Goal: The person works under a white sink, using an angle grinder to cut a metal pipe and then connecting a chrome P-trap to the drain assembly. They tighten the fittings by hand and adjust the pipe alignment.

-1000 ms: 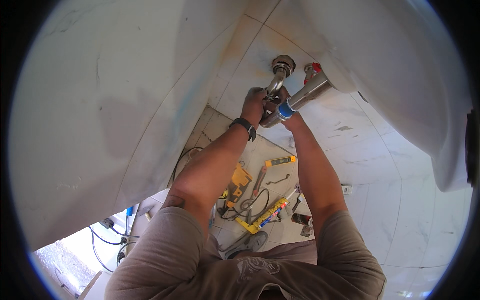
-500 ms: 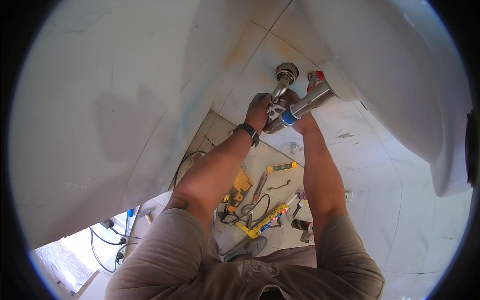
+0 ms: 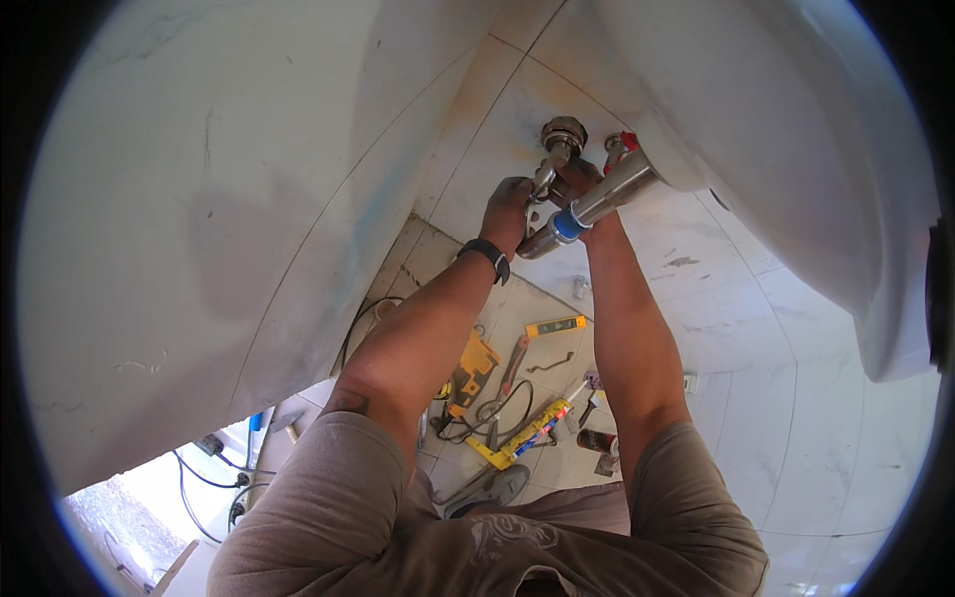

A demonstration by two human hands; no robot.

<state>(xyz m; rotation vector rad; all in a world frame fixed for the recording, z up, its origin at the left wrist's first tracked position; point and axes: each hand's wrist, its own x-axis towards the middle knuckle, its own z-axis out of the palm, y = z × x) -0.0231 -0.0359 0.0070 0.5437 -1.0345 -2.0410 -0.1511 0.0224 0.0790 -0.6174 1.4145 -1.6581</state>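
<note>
- Touching the lower part of a bent chrome pipe (image 3: 544, 179), the left hand (image 3: 507, 207) has its fingers curled; I cannot tell whether its grip is closed around the pipe or just set against it.
- The bent pipe slopes down from a round metal fitting (image 3: 564, 133) on the tiled wall.
- The right hand (image 3: 578, 181) is on the other side of the bent pipe, partly behind a straight chrome pipe (image 3: 625, 186); whether its grip is apart or clamped cannot be told.
- A blue collar (image 3: 568, 224) circles the straight pipe, which comes down from the white basin (image 3: 796, 169).
- A red-handled valve (image 3: 619, 149) sits right of the fitting.
- A dark watch (image 3: 487, 255) is on the left wrist.
- On the floor below, between the forearms, lie a yellow level (image 3: 556, 326), a yellow-orange tool (image 3: 475, 374) and a yellow caulking gun (image 3: 534, 434).
</note>
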